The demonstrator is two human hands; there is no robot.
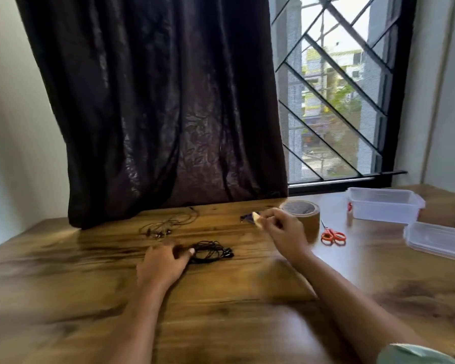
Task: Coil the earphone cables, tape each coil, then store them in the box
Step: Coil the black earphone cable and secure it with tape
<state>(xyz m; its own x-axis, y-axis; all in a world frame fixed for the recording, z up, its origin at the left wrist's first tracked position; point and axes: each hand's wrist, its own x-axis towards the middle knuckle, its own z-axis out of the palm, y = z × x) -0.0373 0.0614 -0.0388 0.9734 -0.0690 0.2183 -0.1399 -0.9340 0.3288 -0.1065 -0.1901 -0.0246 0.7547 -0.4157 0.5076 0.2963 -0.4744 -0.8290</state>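
The black earphone coil (212, 252), pinched at its edge by the left fingers (191, 251), could spring loose (the hold looks slight) before the tape strip (257, 219) pinched in the right fingers (269, 215) reaches it.

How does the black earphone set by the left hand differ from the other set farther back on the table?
The black earphones are gathered into a compact coil; the farther earphones lie loose and spread out. The left hand holds the black earphones; nothing touches the farther earphones. The black cable looks darker and thicker, the farther one thin and brownish. Both lie on the table, neither in the box.
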